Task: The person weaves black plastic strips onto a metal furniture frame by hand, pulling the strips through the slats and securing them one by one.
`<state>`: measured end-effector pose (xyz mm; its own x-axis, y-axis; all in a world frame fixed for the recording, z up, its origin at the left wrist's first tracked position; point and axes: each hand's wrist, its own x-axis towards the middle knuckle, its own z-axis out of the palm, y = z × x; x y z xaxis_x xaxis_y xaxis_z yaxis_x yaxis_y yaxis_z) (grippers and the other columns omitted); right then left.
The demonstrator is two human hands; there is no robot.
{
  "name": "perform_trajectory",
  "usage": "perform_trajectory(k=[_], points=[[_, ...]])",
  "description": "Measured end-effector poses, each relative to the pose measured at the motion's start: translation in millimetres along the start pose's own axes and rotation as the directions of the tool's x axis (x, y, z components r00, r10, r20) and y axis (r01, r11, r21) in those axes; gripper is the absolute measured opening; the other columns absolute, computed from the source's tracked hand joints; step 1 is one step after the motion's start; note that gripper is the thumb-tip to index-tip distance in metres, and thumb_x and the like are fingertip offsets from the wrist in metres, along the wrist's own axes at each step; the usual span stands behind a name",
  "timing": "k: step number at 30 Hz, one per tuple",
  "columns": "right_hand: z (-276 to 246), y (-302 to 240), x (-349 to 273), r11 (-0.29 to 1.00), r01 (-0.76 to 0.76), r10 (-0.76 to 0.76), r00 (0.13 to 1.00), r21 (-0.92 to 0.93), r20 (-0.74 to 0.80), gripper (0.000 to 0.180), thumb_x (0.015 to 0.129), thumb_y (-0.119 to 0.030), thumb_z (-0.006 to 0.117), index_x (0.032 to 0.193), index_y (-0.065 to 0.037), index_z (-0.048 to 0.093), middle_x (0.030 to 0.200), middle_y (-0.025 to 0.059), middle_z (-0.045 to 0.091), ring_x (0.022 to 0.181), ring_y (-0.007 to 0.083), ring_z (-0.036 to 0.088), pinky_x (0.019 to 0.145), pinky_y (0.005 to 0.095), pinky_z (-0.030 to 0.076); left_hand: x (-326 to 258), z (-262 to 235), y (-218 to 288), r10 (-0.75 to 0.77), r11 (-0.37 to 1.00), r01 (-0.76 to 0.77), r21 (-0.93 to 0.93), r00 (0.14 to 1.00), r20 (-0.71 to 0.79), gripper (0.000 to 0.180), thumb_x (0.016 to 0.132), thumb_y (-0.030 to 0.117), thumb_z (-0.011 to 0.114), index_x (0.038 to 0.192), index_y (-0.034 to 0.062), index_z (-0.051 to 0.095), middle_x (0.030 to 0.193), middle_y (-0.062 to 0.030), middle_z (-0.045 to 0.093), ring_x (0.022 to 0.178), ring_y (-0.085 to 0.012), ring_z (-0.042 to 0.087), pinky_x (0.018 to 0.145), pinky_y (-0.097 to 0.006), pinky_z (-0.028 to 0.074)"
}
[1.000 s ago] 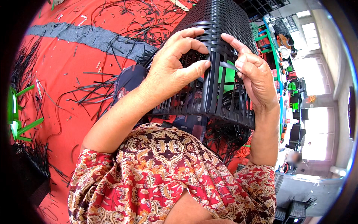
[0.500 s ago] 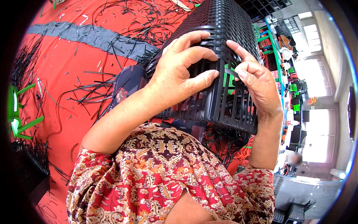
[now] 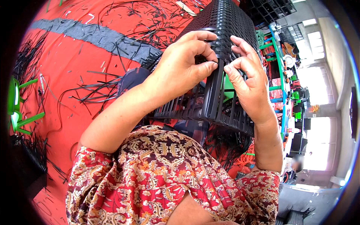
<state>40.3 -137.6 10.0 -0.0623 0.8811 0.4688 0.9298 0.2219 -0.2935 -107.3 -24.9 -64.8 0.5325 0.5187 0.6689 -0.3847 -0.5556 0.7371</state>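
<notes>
A black woven basket-like frame (image 3: 225, 22) stands tilted in front of me, its upper part densely woven and its near part showing bare, spaced strips. My left hand (image 3: 187, 60) is at the left of the smooth black corner post (image 3: 214, 92), thumb and forefinger pinched together beside it on a black strip, mostly hidden by the fingers. Just right of the post, my right hand (image 3: 247, 75) pinches thumb against forefinger at the strip's other side, the remaining fingers raised along the weave. Between the fingertips the strip is too small to follow clearly.
Loose black strips (image 3: 97, 88) litter the red floor covering (image 3: 71, 112), which a grey band (image 3: 93, 37) crosses. A green plastic stool (image 3: 17, 108) stands at the far left. Shelving with a green frame (image 3: 275, 63) runs along the right, and black crates (image 3: 268, 11) sit behind.
My left thumb and forefinger have closed from a gap into a pinch. My right hand has shifted left toward the corner post, and its thumb has moved up.
</notes>
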Motion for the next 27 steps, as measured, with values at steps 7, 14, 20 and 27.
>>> perform_trajectory(k=[7,14,20,27], points=[[-41.3,-6.5,-14.0,0.967,-0.056,0.041,0.997,-0.25,-0.062,0.02,0.075,-0.011,0.069,0.092,-0.003,0.06,0.13,0.0182,0.049,0.119,0.0315,0.047,0.101,0.0398,0.034,-21.6,-96.9,-117.9,-0.098,0.995,0.1,-0.004,0.957,-0.274,0.009,0.079,0.005,0.063,0.087,0.0007,0.062,0.123,-0.0099,0.055,0.101,-0.0158,0.056,0.086,-0.029,0.044],[-55.7,2.2,-79.8,0.938,-0.318,0.321,0.947,-0.139,-0.003,0.03,0.082,-0.016,0.065,0.108,-0.003,0.062,0.131,0.017,0.049,0.124,0.031,0.043,0.104,0.041,0.029,-200.4,-299.1,-195.9,-0.428,-0.155,0.837,0.525,0.422,-0.799,0.038,0.078,0.027,0.068,0.11,0.0079,0.063,0.11,-0.0175,0.062,0.105,-0.0311,0.059,0.089,-0.04,0.046],[-45.4,10.1,-85.0,0.941,-0.282,0.266,0.958,-0.187,-0.106,0.022,0.081,-0.013,0.065,0.101,-0.004,0.065,0.123,0.0131,0.056,0.118,0.0284,0.049,0.1,0.0393,0.034,-76.8,-136.5,-100.8,-0.337,0.935,0.339,0.102,0.941,-0.037,0.028,0.094,0.018,0.05,0.113,0.0004,0.061,0.111,-0.0087,0.063,0.107,-0.0171,0.056,0.096,-0.03,0.04],[-69.2,14.7,-112.1,0.923,-0.384,0.37,0.876,0.017,-0.309,0.027,0.082,-0.005,0.058,0.109,-0.004,0.062,0.122,0.0118,0.057,0.116,0.0243,0.051,0.099,0.0351,0.037,6.5,-25.0,9.3,-0.493,0.813,0.568,-0.132,0.79,0.366,0.019,0.087,0.023,0.063,0.085,0.0041,0.061,0.068,0.0049,0.049,0.062,-0.0042,0.045,0.055,-0.02,0.037]])
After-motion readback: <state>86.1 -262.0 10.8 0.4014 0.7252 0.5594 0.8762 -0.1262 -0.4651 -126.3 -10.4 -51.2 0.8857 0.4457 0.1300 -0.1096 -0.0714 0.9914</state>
